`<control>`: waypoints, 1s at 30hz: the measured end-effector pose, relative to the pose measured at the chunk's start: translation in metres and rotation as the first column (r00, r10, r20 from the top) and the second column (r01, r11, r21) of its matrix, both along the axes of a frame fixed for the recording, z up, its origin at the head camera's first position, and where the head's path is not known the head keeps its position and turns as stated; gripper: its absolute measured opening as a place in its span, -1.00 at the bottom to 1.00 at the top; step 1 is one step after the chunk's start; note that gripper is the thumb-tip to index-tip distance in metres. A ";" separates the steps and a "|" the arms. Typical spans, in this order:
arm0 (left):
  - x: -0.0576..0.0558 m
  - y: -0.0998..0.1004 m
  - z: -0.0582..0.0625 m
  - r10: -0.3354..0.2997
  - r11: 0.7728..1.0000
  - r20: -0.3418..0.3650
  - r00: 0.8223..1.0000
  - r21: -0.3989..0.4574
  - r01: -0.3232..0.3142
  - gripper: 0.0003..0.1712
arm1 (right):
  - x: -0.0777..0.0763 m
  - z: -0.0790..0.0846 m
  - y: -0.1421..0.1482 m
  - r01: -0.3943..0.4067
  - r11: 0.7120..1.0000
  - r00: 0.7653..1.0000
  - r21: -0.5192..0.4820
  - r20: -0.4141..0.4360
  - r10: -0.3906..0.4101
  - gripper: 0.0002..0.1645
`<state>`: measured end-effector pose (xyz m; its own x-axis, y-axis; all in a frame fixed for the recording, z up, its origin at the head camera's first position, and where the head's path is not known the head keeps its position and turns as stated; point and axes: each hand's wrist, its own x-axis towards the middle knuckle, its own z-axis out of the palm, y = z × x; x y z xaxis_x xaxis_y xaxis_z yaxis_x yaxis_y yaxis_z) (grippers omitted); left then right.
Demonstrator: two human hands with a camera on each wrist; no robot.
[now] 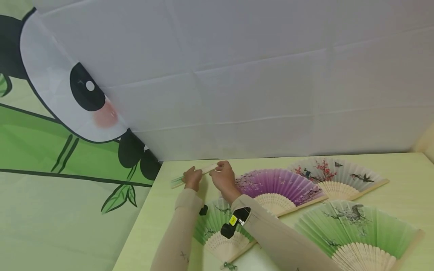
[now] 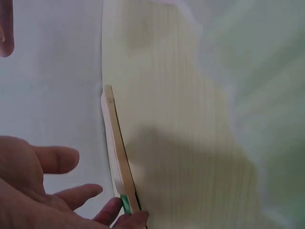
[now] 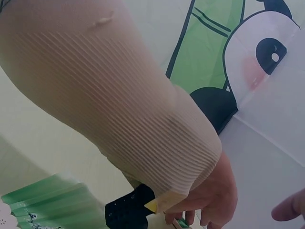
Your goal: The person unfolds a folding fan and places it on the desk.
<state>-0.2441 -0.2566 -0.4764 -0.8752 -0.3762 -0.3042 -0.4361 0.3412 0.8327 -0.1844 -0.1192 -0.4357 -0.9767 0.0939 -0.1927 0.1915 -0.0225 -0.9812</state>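
Note:
A folded fan (image 2: pixel 118 145) with pale wooden ribs and green fabric lies along the far left part of the table, its green end (image 1: pixel 177 182) pointing left. My left hand (image 1: pixel 192 178) holds it near the green part. The left wrist view shows the fingertips (image 2: pixel 136 219) around the ribs, while the left thumb stays apart. My right hand (image 1: pixel 223 177) hovers by the fan's wooden end. A fingertip (image 3: pixel 289 207) of it shows in the right wrist view, away from the fan, and the left hand (image 3: pixel 217 195) appears there too.
Spread fans lie to the right: a purple fan (image 1: pixel 281 184), a white flowered fan (image 1: pixel 333 173) and a large green fan (image 1: pixel 359 222). Another green fan (image 1: pixel 217 216) lies beneath my forearms. A white cloth backdrop (image 1: pixel 254 94) rises behind the table (image 1: pixel 149 226).

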 end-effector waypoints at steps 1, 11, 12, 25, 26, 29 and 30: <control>0.000 -0.001 -0.001 -0.021 0.999 0.008 1.000 -0.035 0.021 -0.13 | -0.001 0.000 -0.001 0.000 1.000 1.000 0.007 0.001 0.000 -0.46; -0.005 -0.011 -0.005 -0.291 0.774 0.147 0.945 -0.544 0.323 -0.39 | -0.005 0.000 -0.002 -0.001 0.999 1.000 0.040 -0.003 0.001 -0.44; -0.004 -0.011 -0.005 -0.290 0.771 0.139 0.947 -0.552 0.317 -0.43 | -0.005 0.000 -0.001 0.001 0.999 1.000 0.041 -0.005 -0.001 -0.44; 0.010 -0.017 -0.015 -0.138 0.848 -0.112 0.984 -0.527 0.058 -0.80 | -0.012 -0.007 -0.004 -0.028 0.998 1.000 0.064 0.010 0.027 -0.47; 0.010 -0.018 -0.016 -0.122 0.859 -0.127 0.984 -0.510 0.041 -0.78 | -0.013 -0.008 -0.006 -0.033 0.997 0.999 0.073 0.014 0.032 -0.47; 0.008 -0.021 -0.020 -0.063 0.877 -0.182 0.981 -0.480 -0.033 -0.69 | -0.015 -0.012 -0.010 -0.048 0.994 0.999 0.094 0.029 0.045 -0.47; 0.008 -0.022 -0.021 -0.041 0.881 -0.199 0.979 -0.470 -0.059 -0.67 | -0.015 -0.013 -0.012 -0.053 0.994 0.998 0.099 0.032 0.050 -0.48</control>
<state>-0.2365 -0.2783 -0.4972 -0.8939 -0.4393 0.0894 -0.2853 0.7113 0.6424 -0.1996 -0.1313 -0.4485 -0.9748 0.0642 -0.2138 0.2188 0.0862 -0.9719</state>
